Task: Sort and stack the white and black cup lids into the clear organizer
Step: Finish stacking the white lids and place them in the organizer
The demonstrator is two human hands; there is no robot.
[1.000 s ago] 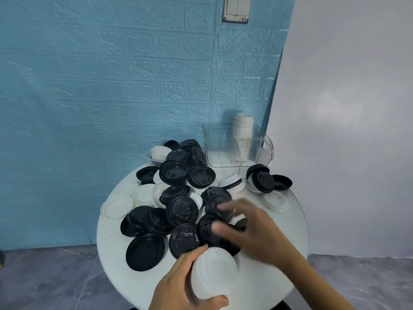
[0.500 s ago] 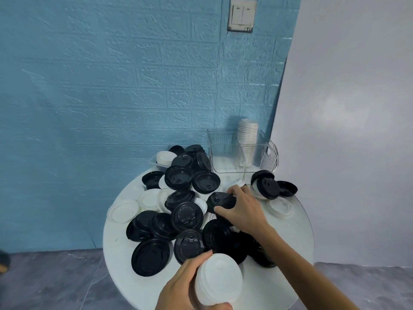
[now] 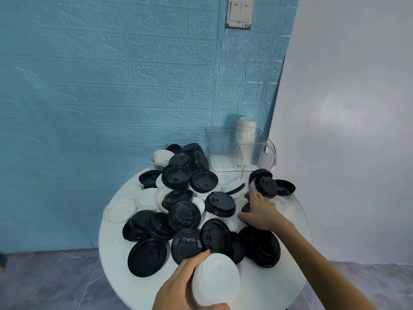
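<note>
Over the round table [image 3: 279,285], left hand [image 3: 178,285] gripping white lid stack [image 3: 215,279], right hand [image 3: 260,212] outstretched, fingers spread on lids.

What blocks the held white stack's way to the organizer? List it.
The left hand grips the white stack at the table's near edge. The organizer stands at the far edge. Between them lie the scattered black lids and the reaching right hand. Above the pile, nothing visible blocks.
</note>
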